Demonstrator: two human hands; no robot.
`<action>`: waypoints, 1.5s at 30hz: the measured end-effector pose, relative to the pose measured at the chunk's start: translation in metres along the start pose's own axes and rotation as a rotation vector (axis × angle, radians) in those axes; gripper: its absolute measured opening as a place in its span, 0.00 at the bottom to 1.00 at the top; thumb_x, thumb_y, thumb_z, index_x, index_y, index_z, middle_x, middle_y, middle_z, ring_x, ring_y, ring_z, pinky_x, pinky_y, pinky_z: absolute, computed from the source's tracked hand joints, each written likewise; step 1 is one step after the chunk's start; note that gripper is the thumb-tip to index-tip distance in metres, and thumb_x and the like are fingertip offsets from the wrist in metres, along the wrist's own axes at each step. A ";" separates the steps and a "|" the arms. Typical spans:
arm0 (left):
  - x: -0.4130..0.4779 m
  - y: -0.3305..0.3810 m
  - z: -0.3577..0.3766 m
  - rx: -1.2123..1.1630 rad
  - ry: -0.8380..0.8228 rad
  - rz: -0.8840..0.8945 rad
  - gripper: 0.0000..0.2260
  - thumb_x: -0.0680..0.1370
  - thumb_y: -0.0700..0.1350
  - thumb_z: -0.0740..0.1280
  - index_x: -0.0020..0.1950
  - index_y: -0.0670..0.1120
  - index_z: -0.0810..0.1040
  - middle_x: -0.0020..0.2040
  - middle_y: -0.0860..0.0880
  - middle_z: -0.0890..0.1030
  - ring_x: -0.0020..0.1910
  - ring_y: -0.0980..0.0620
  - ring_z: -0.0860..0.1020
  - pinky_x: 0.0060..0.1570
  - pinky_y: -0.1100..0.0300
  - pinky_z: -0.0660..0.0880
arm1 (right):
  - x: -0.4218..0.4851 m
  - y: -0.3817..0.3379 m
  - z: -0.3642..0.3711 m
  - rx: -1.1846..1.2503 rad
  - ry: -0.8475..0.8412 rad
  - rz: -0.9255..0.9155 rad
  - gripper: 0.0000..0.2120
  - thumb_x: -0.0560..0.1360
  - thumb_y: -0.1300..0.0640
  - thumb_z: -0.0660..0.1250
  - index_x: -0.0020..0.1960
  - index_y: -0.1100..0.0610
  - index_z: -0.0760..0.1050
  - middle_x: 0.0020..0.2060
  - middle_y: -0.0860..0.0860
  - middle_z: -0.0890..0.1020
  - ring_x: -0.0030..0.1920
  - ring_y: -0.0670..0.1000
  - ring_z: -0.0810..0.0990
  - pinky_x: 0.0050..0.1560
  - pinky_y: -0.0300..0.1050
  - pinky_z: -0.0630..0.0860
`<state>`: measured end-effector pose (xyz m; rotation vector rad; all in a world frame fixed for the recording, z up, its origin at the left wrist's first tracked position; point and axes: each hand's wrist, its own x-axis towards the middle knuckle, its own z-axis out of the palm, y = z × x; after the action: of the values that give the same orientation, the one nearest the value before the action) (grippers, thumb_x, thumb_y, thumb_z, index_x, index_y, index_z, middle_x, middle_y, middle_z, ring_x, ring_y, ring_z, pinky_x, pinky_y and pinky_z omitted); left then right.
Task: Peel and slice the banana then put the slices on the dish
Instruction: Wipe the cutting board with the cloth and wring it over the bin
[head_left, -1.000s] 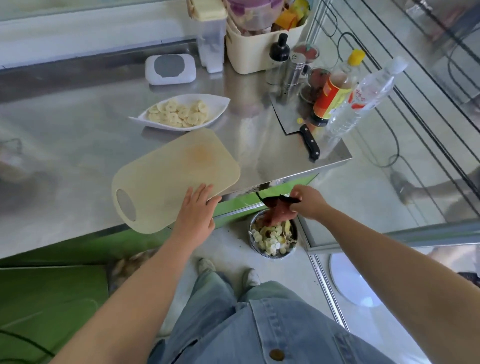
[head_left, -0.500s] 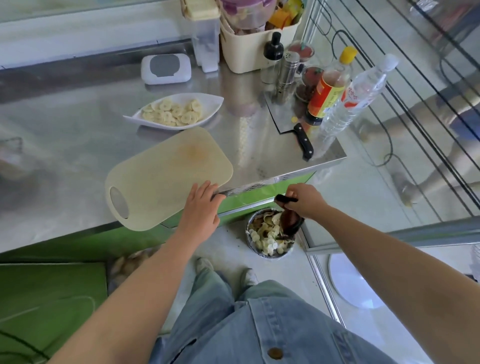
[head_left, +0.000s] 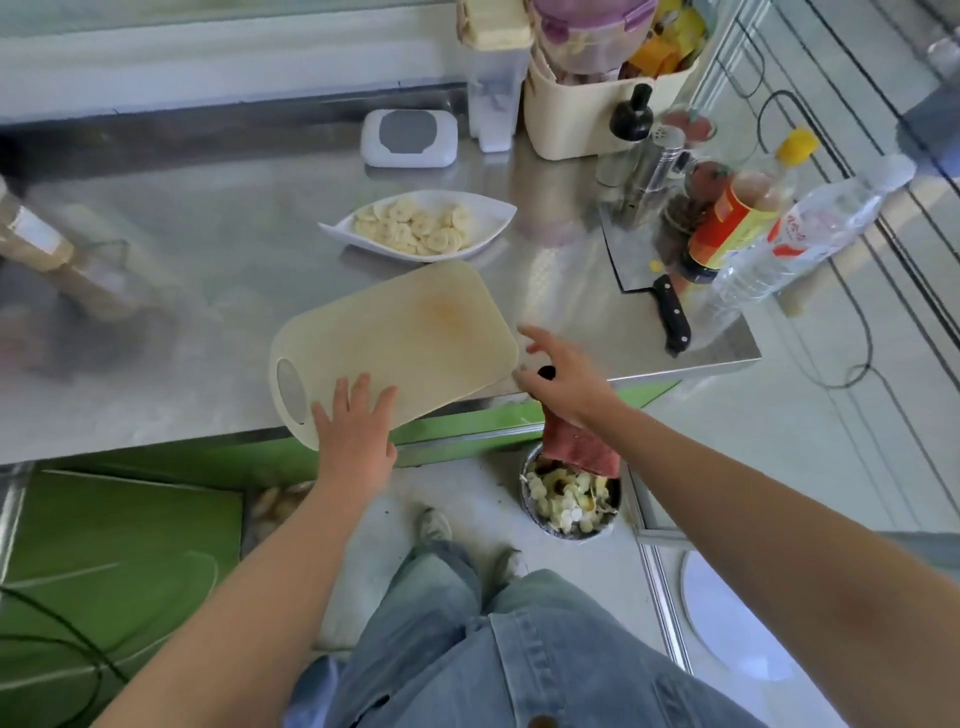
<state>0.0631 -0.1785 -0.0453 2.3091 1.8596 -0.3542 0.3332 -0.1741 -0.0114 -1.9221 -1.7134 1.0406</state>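
Bare forearms, faded blue jeans (head_left: 467, 649), grey-white sneakers (head_left: 435, 525).

The counter (head_left: 208, 270) is smooth bare metal, shiny, with blurred reflections. The cutting board (head_left: 405, 332) looks like cream plastic, matt. The dish (head_left: 493, 215) is white and glossy; the banana slices (head_left: 410, 228) in it are pale and dull. The cleaver (head_left: 631, 254) has a bright metal blade and a glossy black handle. The water bottle (head_left: 810, 228) is clear plastic.
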 end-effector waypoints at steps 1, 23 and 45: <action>0.001 -0.008 0.001 -0.004 -0.027 -0.020 0.33 0.76 0.47 0.67 0.76 0.54 0.53 0.77 0.43 0.49 0.76 0.40 0.48 0.71 0.36 0.54 | 0.008 -0.006 0.007 -0.069 -0.055 -0.030 0.29 0.76 0.48 0.65 0.75 0.44 0.59 0.70 0.50 0.69 0.65 0.52 0.71 0.64 0.52 0.68; 0.038 -0.014 -0.005 0.020 -0.062 0.098 0.32 0.78 0.46 0.63 0.76 0.56 0.50 0.77 0.42 0.50 0.76 0.41 0.52 0.67 0.38 0.62 | 0.030 -0.001 0.032 -0.623 -0.080 0.010 0.16 0.74 0.52 0.60 0.60 0.55 0.72 0.67 0.51 0.72 0.48 0.59 0.80 0.41 0.48 0.78; 0.035 0.066 -0.044 -1.298 -0.543 0.097 0.05 0.74 0.45 0.72 0.49 0.50 0.81 0.43 0.53 0.84 0.43 0.56 0.80 0.46 0.61 0.74 | 0.026 -0.014 -0.025 0.695 -0.252 0.229 0.17 0.71 0.62 0.73 0.59 0.60 0.77 0.52 0.57 0.82 0.52 0.55 0.81 0.54 0.47 0.79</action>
<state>0.1384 -0.1488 -0.0149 1.2104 1.0993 0.2053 0.3413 -0.1412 0.0076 -1.5835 -1.0267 1.7418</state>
